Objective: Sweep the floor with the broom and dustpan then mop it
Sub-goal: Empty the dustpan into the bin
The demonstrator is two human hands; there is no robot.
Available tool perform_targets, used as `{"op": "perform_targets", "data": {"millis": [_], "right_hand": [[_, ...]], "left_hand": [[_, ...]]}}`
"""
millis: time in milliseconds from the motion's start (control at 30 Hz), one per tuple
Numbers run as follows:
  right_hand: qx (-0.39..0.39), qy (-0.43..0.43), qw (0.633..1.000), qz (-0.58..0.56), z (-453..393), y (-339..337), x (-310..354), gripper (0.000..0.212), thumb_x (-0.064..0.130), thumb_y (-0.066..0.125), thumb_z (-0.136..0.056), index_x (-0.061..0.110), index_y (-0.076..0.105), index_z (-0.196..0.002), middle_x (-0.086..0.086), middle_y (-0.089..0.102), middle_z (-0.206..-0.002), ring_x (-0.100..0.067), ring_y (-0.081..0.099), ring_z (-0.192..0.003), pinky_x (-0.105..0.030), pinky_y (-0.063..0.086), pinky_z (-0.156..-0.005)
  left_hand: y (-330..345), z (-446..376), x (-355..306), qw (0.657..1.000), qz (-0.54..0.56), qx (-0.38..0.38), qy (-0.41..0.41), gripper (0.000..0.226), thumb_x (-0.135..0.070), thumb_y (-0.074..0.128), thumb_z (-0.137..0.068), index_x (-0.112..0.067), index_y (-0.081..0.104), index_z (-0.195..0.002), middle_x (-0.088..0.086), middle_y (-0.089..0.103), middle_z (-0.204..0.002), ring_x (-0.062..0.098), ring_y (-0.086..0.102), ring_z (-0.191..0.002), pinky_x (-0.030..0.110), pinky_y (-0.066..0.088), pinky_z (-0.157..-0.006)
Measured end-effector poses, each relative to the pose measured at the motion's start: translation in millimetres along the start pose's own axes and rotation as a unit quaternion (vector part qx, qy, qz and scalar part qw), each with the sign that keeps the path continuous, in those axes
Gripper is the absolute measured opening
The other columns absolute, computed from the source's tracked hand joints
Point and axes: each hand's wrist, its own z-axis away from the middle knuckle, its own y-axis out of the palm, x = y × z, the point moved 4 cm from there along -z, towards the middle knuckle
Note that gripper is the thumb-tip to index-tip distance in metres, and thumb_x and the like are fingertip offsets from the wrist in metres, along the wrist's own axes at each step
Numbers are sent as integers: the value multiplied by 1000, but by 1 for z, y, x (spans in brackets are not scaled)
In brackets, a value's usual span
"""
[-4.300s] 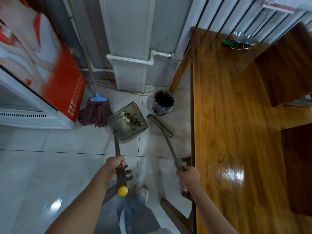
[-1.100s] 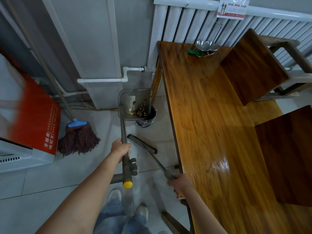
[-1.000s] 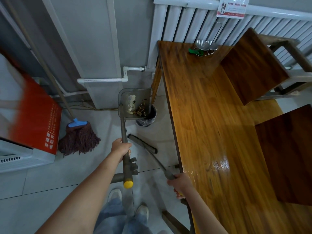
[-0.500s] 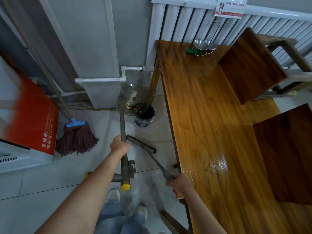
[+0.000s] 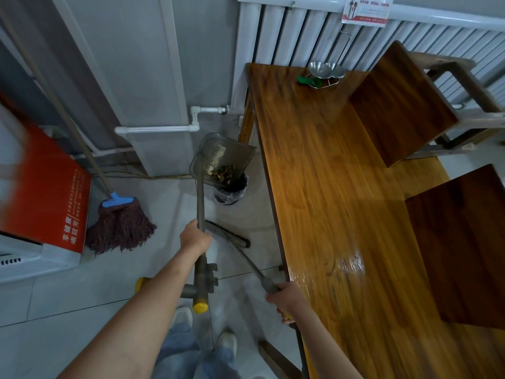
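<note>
My left hand (image 5: 194, 237) grips the grey handle of the dustpan (image 5: 240, 157). The pan is lifted and tilted over the small black-lined bin (image 5: 231, 191), with brown debris sliding toward its lower lip. My right hand (image 5: 287, 298) holds the end of the broom handle; the broom (image 5: 228, 237) has its dark head resting on the tiled floor in front of the bin. A brown string mop (image 5: 120, 228) with a blue clamp leans against the wall at the left.
A long glossy wooden table (image 5: 328, 214) runs along the right, with wooden chairs (image 5: 396, 105) beyond it and a metal dish rack (image 5: 323, 75) at its far end. A red-and-white cabinet (image 5: 46, 195) stands at the left. White pipes (image 5: 164, 128) run along the wall.
The dustpan was carried from the floor up over the bin. In the last second it has tipped further and the debris has slid toward the bin. The broom has stayed put.
</note>
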Motion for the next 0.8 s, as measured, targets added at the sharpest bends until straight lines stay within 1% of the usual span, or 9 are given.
{"op": "perform_targets", "data": {"millis": [100,133,233,367,400,567,667,733,800], "right_hand": [[-3,1,1000,-6,-1,1,-1,31,25,67,-88,10,64,-114,0,58,-70,-12,57,-59,-31,59,-70],[-5,-3,1000,-7,-2,1,-2,32,26,67,-87,10,64,-115,1,58,-69,-11,56,-59,-31,58,-72],[-3,-6,1000,-6,-3,1,-2,35,26,68,-87,9,64,-117,3,57,-67,-10,55,-59,-32,57,-77],[0,-4,1000,-11,-2,0,-2,33,25,68,-87,10,63,-116,0,58,-68,-12,57,-58,-30,58,-65],[1,-4,1000,-9,-2,0,-2,32,25,68,-86,10,64,-115,0,58,-67,-12,57,-58,-30,58,-65],[-7,-13,1000,-3,-3,3,-2,24,24,67,-84,11,67,-105,1,59,-66,-14,59,-63,-37,58,-78],[-5,-12,1000,1,-3,3,0,23,24,67,-85,11,67,-104,0,60,-67,-15,60,-65,-38,60,-78],[-4,-12,1000,3,-4,3,1,26,25,68,-85,11,67,-107,0,59,-67,-14,59,-64,-37,59,-79],[-5,-12,1000,5,-4,3,2,27,26,68,-85,11,66,-108,0,60,-67,-14,59,-64,-38,60,-78]], "left_hand": [[-3,-5,5,999,-36,2,15,35,-7,53,-85,-12,57,-119,12,64,-106,29,62,-92,31,51,-72],[-3,-5,5,999,-41,3,18,37,-7,53,-85,-13,57,-121,12,64,-106,30,62,-93,31,51,-73],[-1,-5,7,999,-49,3,14,31,-6,53,-85,-11,58,-115,12,64,-102,30,62,-89,31,51,-71],[4,-3,7,999,-40,4,4,29,-7,54,-86,-9,58,-115,14,64,-105,30,62,-91,30,48,-69],[5,-4,7,999,-40,4,0,29,-8,54,-86,-10,58,-114,14,64,-104,30,62,-91,30,48,-70],[-1,-7,7,1000,-25,-5,-11,24,-8,53,-83,-10,60,-106,14,65,-99,32,63,-88,35,55,-74],[0,-3,8,1000,-14,-9,-9,21,-7,53,-82,-9,60,-101,15,66,-96,33,64,-84,37,57,-72],[0,-1,10,1000,-11,-10,0,22,-7,53,-82,-8,59,-103,15,65,-97,32,64,-84,36,56,-71],[-2,-1,10,1000,-18,-10,16,31,-7,53,-83,-10,59,-113,14,65,-101,31,63,-87,32,52,-70]]}}
